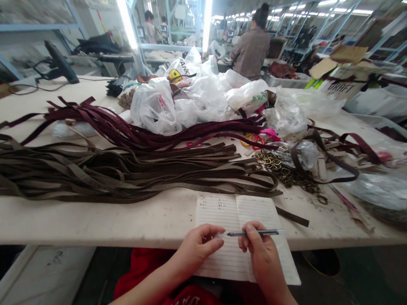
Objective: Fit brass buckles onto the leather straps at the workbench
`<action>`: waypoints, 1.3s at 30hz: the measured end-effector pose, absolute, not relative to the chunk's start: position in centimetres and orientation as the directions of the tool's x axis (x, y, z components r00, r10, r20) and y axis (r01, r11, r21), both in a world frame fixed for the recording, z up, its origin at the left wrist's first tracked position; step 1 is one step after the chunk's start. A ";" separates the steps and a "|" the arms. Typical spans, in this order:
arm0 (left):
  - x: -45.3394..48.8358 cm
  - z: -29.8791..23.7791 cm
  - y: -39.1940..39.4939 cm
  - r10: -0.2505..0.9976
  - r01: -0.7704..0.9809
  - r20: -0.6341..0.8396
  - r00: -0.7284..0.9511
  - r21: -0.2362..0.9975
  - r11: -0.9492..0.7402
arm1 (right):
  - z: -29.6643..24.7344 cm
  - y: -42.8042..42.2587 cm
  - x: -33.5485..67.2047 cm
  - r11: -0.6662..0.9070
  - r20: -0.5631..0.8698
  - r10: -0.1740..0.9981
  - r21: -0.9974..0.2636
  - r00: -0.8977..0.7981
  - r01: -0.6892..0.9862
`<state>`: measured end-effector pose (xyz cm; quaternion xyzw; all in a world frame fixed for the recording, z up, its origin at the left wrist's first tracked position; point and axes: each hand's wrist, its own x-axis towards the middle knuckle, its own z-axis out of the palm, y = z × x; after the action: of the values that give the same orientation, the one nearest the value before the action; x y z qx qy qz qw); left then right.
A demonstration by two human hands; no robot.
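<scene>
While the person looks down at the bench (90, 224), an open notebook (221, 211) lies right under the fingers (251, 241) of both hands. The notebook has white pages with thin lines, and short rows of writing near the top that are too small to read. Its low end sticks out past the front edge of the bench. The right hand (263, 259) holds a thin dark pen (260, 233) firmly between its fingers, and the pen lies sideways above the pages. The left hand (195, 249) sits on the left page with its fingers bent, close to the left end of the pen, but it is hard to tell if they grip the paper. Just past the fingers lies a big pile of long dark brown leather straps (87, 173), with wine-red straps (119, 130) behind it. To the right of the fingers are a heap of brass buckles (273, 164) and a short strap (292, 216). Far ahead, white plastic bags (203, 97) sit in a heap, and another person (250, 53) stands with their back turned.
</scene>
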<state>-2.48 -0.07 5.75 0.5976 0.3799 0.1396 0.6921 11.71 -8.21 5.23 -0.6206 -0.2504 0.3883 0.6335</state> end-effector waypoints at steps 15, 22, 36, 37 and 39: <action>-2.3 6.0 -0.3 0.667 0.321 -0.271 0.695 0.946 0.049 | 5.4 -8.6 11.8 -0.094 -0.106 0.840 -0.994 0.532 -0.049; -2.4 6.2 -0.3 0.669 0.343 -0.243 0.702 0.939 -0.020 | 5.4 -8.5 11.7 -0.116 -0.102 0.864 -0.993 0.494 -0.002; -2.4 6.6 -0.6 0.694 0.285 -0.214 0.687 0.959 0.014 | 5.5 -8.3 9.9 -0.092 -0.285 0.906 -0.853 0.311 -0.514; -2.4 6.7 -0.6 0.695 0.284 -0.231 0.681 0.958 0.040 | 5.8 -8.4 9.9 -0.107 -0.298 0.911 -0.840 0.286 -0.532; -2.4 6.8 -0.9 0.678 0.247 -0.263 0.686 0.961 0.123 | 6.0 -8.4 9.6 -0.138 -0.345 0.901 -0.804 0.264 -0.579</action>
<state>-2.36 -0.87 6.82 0.6417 0.3606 0.1640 0.6567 9.62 -8.42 6.01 -0.4789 -0.1682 0.5830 0.6344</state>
